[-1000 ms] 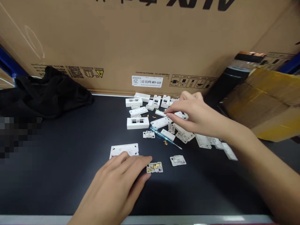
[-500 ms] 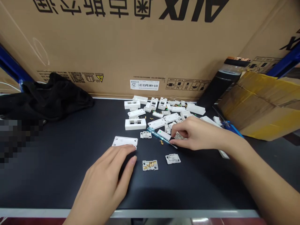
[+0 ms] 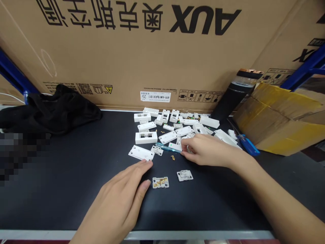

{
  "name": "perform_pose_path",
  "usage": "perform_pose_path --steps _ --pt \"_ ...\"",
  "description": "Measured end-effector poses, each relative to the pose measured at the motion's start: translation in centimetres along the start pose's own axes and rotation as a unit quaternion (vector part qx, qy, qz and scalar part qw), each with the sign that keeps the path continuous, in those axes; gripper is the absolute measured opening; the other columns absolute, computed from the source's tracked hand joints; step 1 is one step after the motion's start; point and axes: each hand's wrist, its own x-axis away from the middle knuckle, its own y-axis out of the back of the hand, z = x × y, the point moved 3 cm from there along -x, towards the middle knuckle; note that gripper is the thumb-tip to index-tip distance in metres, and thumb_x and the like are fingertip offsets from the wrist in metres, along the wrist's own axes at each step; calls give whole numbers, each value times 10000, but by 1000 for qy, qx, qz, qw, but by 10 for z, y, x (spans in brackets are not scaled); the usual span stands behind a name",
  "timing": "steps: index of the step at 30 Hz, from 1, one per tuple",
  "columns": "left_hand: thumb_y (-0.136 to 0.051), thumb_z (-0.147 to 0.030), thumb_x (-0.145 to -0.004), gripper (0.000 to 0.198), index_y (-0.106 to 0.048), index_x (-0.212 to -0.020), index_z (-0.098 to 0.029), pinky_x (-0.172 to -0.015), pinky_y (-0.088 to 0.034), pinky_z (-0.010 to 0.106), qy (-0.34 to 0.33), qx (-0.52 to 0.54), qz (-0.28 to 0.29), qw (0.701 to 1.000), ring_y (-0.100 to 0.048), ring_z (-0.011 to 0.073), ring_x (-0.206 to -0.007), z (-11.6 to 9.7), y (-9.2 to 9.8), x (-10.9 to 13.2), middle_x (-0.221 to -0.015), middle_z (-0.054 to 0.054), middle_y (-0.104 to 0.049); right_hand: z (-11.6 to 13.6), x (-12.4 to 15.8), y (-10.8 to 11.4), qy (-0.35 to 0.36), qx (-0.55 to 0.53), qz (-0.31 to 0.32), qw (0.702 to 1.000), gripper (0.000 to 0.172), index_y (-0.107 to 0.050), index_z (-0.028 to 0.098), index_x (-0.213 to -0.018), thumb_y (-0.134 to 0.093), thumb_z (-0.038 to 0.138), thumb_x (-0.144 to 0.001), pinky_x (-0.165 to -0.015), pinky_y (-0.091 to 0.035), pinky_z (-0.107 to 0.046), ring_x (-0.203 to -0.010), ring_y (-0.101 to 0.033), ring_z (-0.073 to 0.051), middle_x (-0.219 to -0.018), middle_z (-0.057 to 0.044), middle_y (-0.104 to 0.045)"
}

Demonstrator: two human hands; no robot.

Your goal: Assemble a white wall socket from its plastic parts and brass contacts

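Observation:
My left hand (image 3: pixel 119 193) lies open on the dark table, its fingertips at the lower edge of a white socket faceplate (image 3: pixel 141 153). Nearer me sit a socket base with brass contacts (image 3: pixel 160 182) and a small white socket part (image 3: pixel 185 175). My right hand (image 3: pixel 205 152) curls over a scattered pile of white plastic socket parts (image 3: pixel 177 130), close beside a blue transparent tester screwdriver (image 3: pixel 166 147). Its fingertips hide whatever lies beneath them. A small brass piece (image 3: pixel 173 157) lies just left of those fingers.
A large AUX cardboard box (image 3: pixel 142 54) stands behind the table. A black cloth (image 3: pixel 56 112) lies at the left. On the right are a blue-handled screwdriver (image 3: pixel 245 142), a black cylinder (image 3: pixel 232 96) and a yellow-taped cardboard box (image 3: pixel 284 118).
The view has tilted up. The faceplate has turned and shifted toward the pile, and my right hand has moved left over the tester screwdriver.

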Motion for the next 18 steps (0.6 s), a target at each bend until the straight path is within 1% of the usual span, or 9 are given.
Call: perform_pose_path --steps 3,5,7,9,11,14,16,18 --pt "-417 -399 -1080 448 -380 -1524 -348 -1013 -628 416 -15 -6 6 1000 -669 220 -1278 -1 1 1 -1460 -19 -634 3 1 0 3 26 -12 1000 185 -633 208 -810 -533 280 -948 -560 -242 -283 -564 -499 -152 -645 -14 -625" --pt "-445 -448 -1066 505 -348 -1548 -333 -1011 -628 452 -28 -10 18 999 -649 258 -1306 -1 0 3 -1465 0 -629 5 2 2 5 41 -25 999 210 -615 207 -795 -515 284 -962 -557 -226 -289 -551 -482 -150 -641 -15 -618" --pt "-466 -492 -1050 587 -289 -1581 -312 -990 -634 492 -31 -15 26 999 -587 306 -1371 0 -2 7 -1457 21 -634 7 4 6 7 32 -37 999 226 -620 207 -801 -515 307 -974 -558 -225 -292 -538 -471 -146 -614 -5 -591" --pt "-468 -516 -1042 640 -241 -1595 -286 -952 -647 509 -21 -11 26 999 -506 335 -1435 1 -5 10 -1435 35 -648 9 7 10 14 -10 -42 999 252 -637 209 -813 -548 380 -976 -553 -231 -288 -520 -453 -136 -572 18 -543" --pt "-454 -521 -1045 626 -244 -1581 -274 -929 -657 500 -10 -1 30 999 -451 334 -1472 2 -8 13 -1429 38 -652 11 12 14 32 -73 -34 996 289 -667 213 -853 -629 488 -933 -537 -238 -280 -496 -425 -123 -537 50 -491" --pt "-428 -507 -1057 555 -304 -1544 -274 -935 -654 505 -8 2 31 999 -423 328 -1490 2 -9 15 -1450 38 -634 14 16 14 54 -154 0 987 422 -717 211 -978 -784 580 -785 -515 -259 -264 -472 -407 -104 -525 90 -445" --pt "-423 -499 -1059 549 -312 -1551 -280 -938 -650 518 -15 -6 29 999 -422 332 -1490 1 -8 15 -1467 40 -620 14 17 12 56 -181 27 981 486 -731 202 -1025 -852 554 -712 -504 -267 -259 -457 -396 -93 -515 109 -417" --pt "-434 -492 -1058 566 -296 -1572 -300 -929 -654 514 -25 -14 32 999 -440 330 -1481 1 -6 13 -1483 34 -606 14 16 10 57 -194 48 978 459 -741 191 -1015 -877 492 -696 -490 -266 -256 -440 -372 -83 -498 121 -387"
